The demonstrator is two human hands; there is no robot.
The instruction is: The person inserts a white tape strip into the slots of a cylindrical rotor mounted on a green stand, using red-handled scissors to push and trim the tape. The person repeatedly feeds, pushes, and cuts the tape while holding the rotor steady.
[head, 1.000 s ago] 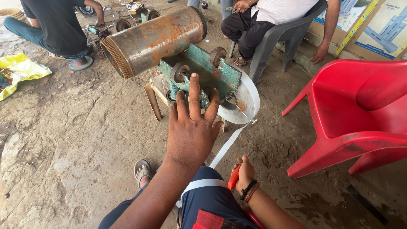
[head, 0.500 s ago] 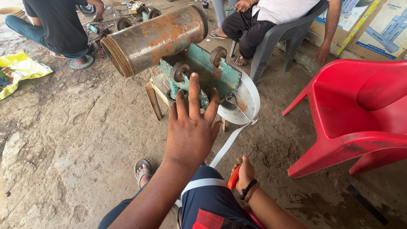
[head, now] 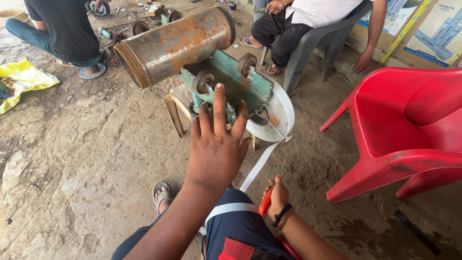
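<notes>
Far L, on the dirt floor [head: 72, 159], a yellow bag [head: 21, 79] lies flat; behind it a person in a dark top [head: 57, 29] squats w/ small metal parts near their feet. Centre-L, a rusty steel cylinder [head: 175, 43] lies on its side atop a green metal frame [head: 240, 84] w/ round rollers, the whole thing sitting on a low wooden stand [head: 174, 113]. The left hand [head: 216, 149] is held out flat in front of the frame, fingers spread & pointing up, palm away from the camera; it grips nothing, & whether the fingertips touch the frame can't be told. A sandalled foot [head: 162, 195] shows below-L of the wrist. A white strip [head: 262, 161] curves round the R end of the frame in a wide loop, then runs down diagonally across the knee of the blue shorts [head: 236, 231]. Just R of the strip, the right hand [head: 279, 197] is closed round orange-handled scissors [head: 265, 201], blades mostly hidden; a dark band sits on that wrist. Upper centre-R, a 2nd person sits in a grey plastic chair [head: 313, 45]. Far R, a red plastic chair [head: 404, 130] stands near the strip, w/ cardboard boxes [head: 423, 26] behind it.
</notes>
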